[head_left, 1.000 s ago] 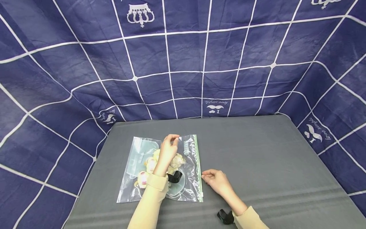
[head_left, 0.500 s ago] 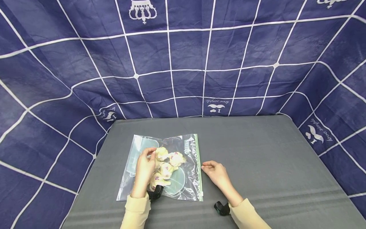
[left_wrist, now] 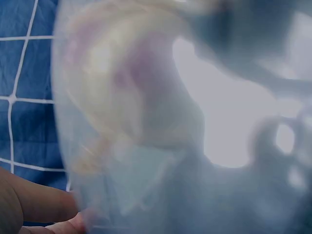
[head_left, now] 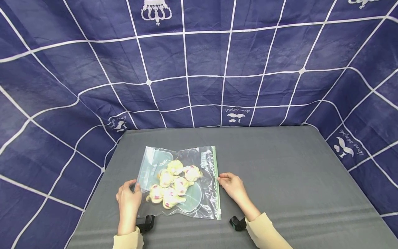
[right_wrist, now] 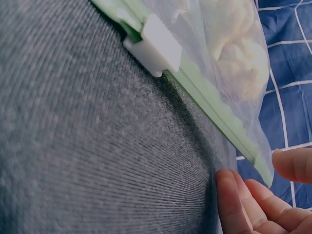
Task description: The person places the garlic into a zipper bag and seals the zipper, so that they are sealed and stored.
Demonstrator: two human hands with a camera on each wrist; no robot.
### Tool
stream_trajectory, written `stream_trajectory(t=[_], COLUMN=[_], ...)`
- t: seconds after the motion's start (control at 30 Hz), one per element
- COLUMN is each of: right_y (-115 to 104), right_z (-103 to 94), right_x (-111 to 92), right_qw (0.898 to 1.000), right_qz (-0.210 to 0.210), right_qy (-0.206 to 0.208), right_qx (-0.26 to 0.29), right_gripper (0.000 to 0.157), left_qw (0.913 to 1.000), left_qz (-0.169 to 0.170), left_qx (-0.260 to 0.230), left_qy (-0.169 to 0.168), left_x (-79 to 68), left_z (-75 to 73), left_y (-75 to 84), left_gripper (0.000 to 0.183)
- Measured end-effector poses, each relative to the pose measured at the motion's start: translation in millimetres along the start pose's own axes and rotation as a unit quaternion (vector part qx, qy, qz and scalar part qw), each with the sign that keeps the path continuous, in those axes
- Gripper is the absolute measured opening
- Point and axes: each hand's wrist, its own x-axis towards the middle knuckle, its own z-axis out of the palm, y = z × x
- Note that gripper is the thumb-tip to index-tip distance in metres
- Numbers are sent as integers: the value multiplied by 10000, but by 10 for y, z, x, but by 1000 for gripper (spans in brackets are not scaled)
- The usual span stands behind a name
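Note:
A clear zip bag (head_left: 206, 200) lies on the grey table, holding several garlic bulbs (head_left: 171, 197). Its green zip strip (head_left: 215, 166) runs along the right side, with a white slider (right_wrist: 155, 45) near one end. At the bag's left edge, my left hand (head_left: 129, 197) pinches the plastic between thumb and fingers; the left wrist view is blurred by the bag up close. By the middle of the zip strip rests my right hand (head_left: 234, 188). In the right wrist view its thumb and fingers (right_wrist: 231, 195) stand apart, on either side of the strip.
The grey cloth-covered table (head_left: 289, 180) stretches right of the bag. A dark blue curtain (head_left: 202, 93) with white grid lines stands behind and along both sides. Black wrist cameras (head_left: 238, 224) are strapped to both wrists.
My left hand has swept left and down from over the garlic to the bag's left edge, uncovering the bulbs. My right hand has stayed by the zip strip with only a slight shift.

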Motion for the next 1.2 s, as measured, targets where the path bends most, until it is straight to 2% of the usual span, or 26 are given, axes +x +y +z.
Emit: stream_trajectory(t=[0.07, 0.13, 0.33, 0.53, 0.7, 0.93, 1.2], right_y=[12, 12, -2, 0, 16, 51, 136], right_z=[7, 11, 17, 28, 13, -88, -265], right_x=[2, 14, 64, 99, 114, 141, 183], right_qw=[10000, 10000, 10000, 10000, 9998, 9993, 9984], right_qz=[19, 21, 42, 42, 109, 243, 370], right_qy=[8, 0, -21, 20, 45, 191, 425], right_qx=[-9, 14, -42, 63, 179, 203, 8], right_gripper=[24, 24, 24, 23, 23, 23, 24], left_qw=[9996, 9994, 9995, 9992, 9991, 9973, 9922], left_qz=[-210, -264, -114, -120, -50, 122, 446], left_qx=[29, 32, -236, -387, -424, -495, -477], left_qy=[-172, -216, -153, -12, -75, -526, -1060], left_x=[-5, -1, 12, -7, -23, -42, -119], left_z=[-8, -4, 38, 80, 102, 151, 299], left_y=[-42, -70, -106, -99, -87, -31, 66], left_gripper=[36, 37, 36, 35, 35, 36, 37])
